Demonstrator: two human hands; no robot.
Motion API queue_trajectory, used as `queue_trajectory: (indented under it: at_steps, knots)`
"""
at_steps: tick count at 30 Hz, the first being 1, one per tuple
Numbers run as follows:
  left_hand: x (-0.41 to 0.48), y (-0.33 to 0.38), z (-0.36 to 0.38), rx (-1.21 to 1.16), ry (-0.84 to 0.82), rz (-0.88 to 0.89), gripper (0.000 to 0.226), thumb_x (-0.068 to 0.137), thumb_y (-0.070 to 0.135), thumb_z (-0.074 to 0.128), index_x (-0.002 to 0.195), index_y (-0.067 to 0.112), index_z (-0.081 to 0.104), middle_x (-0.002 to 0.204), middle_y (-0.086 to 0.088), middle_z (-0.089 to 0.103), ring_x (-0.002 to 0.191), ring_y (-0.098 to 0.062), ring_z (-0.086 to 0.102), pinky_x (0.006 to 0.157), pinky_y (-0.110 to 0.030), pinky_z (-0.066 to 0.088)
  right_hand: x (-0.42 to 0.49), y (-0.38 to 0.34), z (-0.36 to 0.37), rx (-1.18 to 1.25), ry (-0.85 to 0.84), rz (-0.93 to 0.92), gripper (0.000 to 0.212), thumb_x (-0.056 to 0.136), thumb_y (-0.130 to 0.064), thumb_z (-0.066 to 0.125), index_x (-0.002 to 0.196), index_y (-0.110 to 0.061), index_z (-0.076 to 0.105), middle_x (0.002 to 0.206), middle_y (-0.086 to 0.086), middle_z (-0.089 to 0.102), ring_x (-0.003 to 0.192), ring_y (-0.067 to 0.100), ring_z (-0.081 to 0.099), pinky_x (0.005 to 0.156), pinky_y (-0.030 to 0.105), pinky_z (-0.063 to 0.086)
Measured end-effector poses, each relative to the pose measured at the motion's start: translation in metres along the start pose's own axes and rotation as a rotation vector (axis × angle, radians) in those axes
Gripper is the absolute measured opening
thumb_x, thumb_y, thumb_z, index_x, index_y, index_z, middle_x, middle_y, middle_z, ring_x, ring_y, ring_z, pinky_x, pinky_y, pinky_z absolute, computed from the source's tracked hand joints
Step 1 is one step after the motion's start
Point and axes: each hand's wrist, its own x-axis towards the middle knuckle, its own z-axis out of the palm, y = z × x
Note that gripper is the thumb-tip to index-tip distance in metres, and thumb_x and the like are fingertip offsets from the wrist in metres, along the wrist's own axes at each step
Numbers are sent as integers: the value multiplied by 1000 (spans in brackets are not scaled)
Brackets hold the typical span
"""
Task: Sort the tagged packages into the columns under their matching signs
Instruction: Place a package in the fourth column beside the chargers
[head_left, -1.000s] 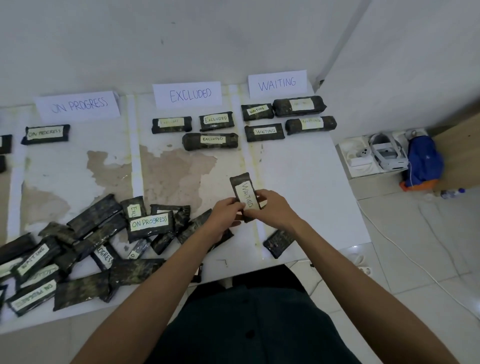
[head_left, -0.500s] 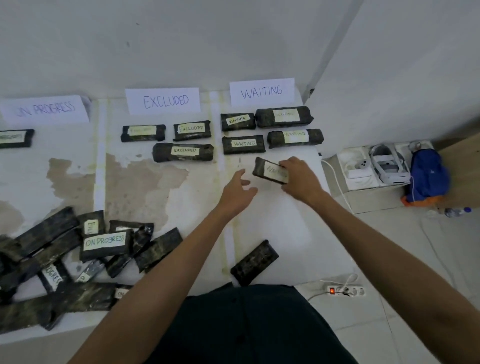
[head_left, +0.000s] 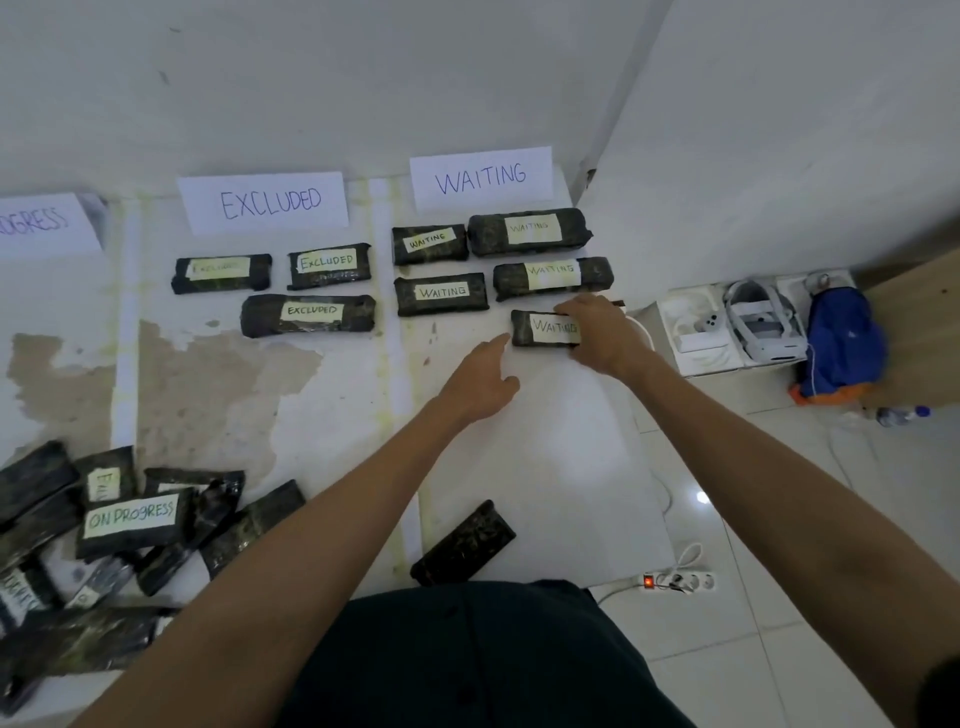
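A dark package tagged WAITING (head_left: 540, 328) lies flat on the white table (head_left: 545, 457), just below the right-hand pair of the WAITING column. My right hand (head_left: 602, 335) grips its right end. My left hand (head_left: 480, 382) hovers just left of it, fingers apart, index finger pointing at its left end, holding nothing. Several packages tagged WAITING (head_left: 441, 294) lie under the WAITING sign (head_left: 481, 177). Three EXCLUDED packages (head_left: 307, 314) lie under the EXCLUDED sign (head_left: 264, 202). A pile of unsorted dark packages (head_left: 130, 525) fills the near left.
A lone dark package (head_left: 464, 543) lies face down near the table's front edge. The ON PROGRESS sign (head_left: 36, 223) is cut off at the left. On the floor to the right are a white headset box (head_left: 737, 325), a blue bag (head_left: 844, 343) and a power strip (head_left: 678, 581).
My right hand carried the WAITING package from in front of me up and right and set it down below the WAITING column. My left hand let go and followed alongside.
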Motion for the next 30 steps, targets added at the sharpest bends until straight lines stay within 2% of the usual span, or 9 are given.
queue_trajectory:
  at_steps: [5,8,11,15,17,20,23,27,30]
  knots:
    - [-29,-15,-11,63,20,62,52,92,17,52,141,15,36,135,-10,46,121,-25,48,102,-33,40,-21,-17,1,17,54,-89,58,77,-2,67,132,-11,51,132,12,49,120,30,45,100,40,39]
    - [-54,-34,-13,102,7,86,41,91,17,53,132,15,47,124,-8,54,106,-21,53,92,-29,42,-41,-38,7,108,28,-144,51,78,1,64,126,-13,56,129,10,54,121,28,46,102,38,40]
    - [-82,-53,-11,110,-10,77,36,90,18,54,126,16,52,116,-5,57,95,-16,52,88,-28,44,-68,-64,17,138,-44,-179,45,81,-1,62,124,-16,58,127,5,57,119,23,49,103,35,41]
    - [-118,-79,-1,101,-47,41,35,91,18,52,126,16,52,112,-5,56,97,-17,53,85,-26,42,-107,-97,43,149,-254,-308,46,79,-5,66,123,-17,58,124,3,58,114,21,51,100,37,41]
    - [-132,-90,5,109,-46,46,36,91,16,50,127,15,52,113,-7,56,96,-17,53,84,-25,42,-125,-108,61,124,-346,-372,54,75,-13,74,126,-18,56,127,5,54,114,23,49,99,35,40]
    - [-148,-104,11,119,-17,44,36,90,15,51,126,15,53,113,-7,58,96,-17,54,86,-29,45,-146,-117,84,-27,-361,-484,71,62,-24,85,127,-20,55,130,7,46,112,24,45,94,36,42]
    - [-159,-116,16,108,-11,50,37,88,19,54,124,17,54,112,-6,58,91,-14,52,85,-27,44,-156,-120,93,-173,-324,-549,65,66,-22,81,125,-17,56,128,9,46,110,27,45,91,39,42]
    - [-171,-120,17,95,-83,107,50,82,34,65,128,20,50,114,-3,57,96,-15,52,89,-30,45,-158,-119,93,-187,-302,-535,54,79,-15,65,132,-10,51,128,10,49,111,29,46,92,39,44]
    - [-176,-118,19,29,-62,117,40,89,27,59,127,18,52,118,-4,58,103,-16,54,90,-26,43,-154,-120,85,23,-306,-401,42,87,-11,57,129,-8,55,123,10,58,109,26,54,91,29,42]
